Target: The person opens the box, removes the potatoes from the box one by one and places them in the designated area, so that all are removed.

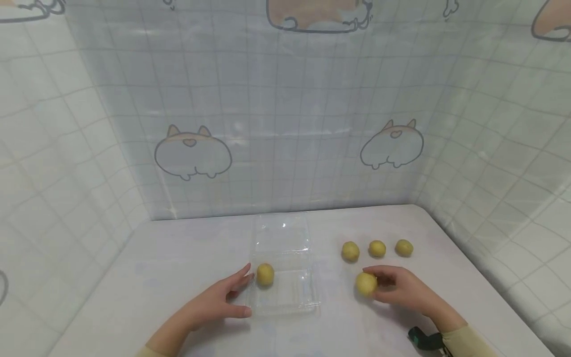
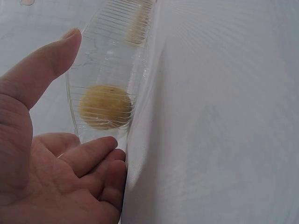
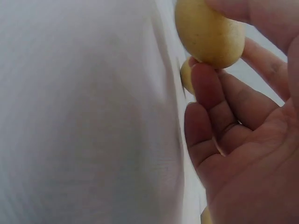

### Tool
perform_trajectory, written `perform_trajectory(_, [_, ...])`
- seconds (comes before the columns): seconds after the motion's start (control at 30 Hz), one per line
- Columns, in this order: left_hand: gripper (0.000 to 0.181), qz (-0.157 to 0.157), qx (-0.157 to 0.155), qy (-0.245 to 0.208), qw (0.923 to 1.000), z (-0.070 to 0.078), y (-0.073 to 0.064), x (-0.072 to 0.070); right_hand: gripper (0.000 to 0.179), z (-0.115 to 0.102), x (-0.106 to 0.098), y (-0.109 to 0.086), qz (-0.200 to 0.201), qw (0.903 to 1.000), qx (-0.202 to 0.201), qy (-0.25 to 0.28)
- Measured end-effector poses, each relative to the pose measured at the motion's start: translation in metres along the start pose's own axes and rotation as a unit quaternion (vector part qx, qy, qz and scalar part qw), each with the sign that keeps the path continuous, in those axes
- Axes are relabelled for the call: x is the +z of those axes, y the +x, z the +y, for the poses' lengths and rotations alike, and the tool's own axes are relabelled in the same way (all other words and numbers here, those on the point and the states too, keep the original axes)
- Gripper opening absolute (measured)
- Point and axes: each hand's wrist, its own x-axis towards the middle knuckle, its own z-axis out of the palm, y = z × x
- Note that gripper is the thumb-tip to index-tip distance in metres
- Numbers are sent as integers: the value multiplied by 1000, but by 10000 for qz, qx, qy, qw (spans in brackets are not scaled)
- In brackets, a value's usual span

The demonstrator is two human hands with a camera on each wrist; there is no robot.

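Note:
A clear plastic box [image 1: 294,292] lies opened out on the table, its lid [image 1: 282,233] folded back to the rear. One round yellow fruit [image 1: 265,274] sits in its left side; the left wrist view shows this fruit [image 2: 105,107] through the ribbed wall. At the box's left edge is my left hand [image 1: 223,300], thumb and fingers spread, holding nothing; whether it touches the wall I cannot tell. My right hand [image 1: 401,287] pinches another yellow fruit [image 1: 366,284] between thumb and fingers, right of the box. Close up, that fruit [image 3: 210,35] looks smooth and lightly speckled.
Behind the right hand, three more yellow fruits stand in a row: a left one [image 1: 350,251], a middle one [image 1: 377,249] and a right one [image 1: 404,248]. A dark green object [image 1: 424,339] is by the right sleeve. Patterned curtains [image 1: 285,124] enclose the white table [image 1: 178,258].

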Motion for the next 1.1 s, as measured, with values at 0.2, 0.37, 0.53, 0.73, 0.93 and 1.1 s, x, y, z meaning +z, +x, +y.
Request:
perform_trajectory(0.2, [101, 10, -28, 109, 9999, 1, -2, 0, 48, -1, 3, -2, -148, 9999, 9, 69])
perform_trajectory(0.37, [100, 16, -26, 107, 9999, 3, -2, 0, 48, 0, 3, -1, -290, 9995, -58, 138])
perform_trajectory(0.53, [100, 10, -16, 92, 10000, 2, -2, 1, 48, 3, 2, -2, -430, 9989, -38, 196])
perform_trajectory(0.73, [100, 12, -11, 105, 9999, 2, -2, 1, 48, 5, 1, -3, -526, 9972, 184, 503])
perform_trajectory(0.93, [100, -26, 62, 127, 9999, 1, 0, 1, 50, 4, 2, -4, -473, 9964, 257, 661])
perform_trajectory(1.1, [100, -12, 54, 199, 9998, 4, 1, 0, 52, 4, 1, -3, -491, 9963, 277, 650])
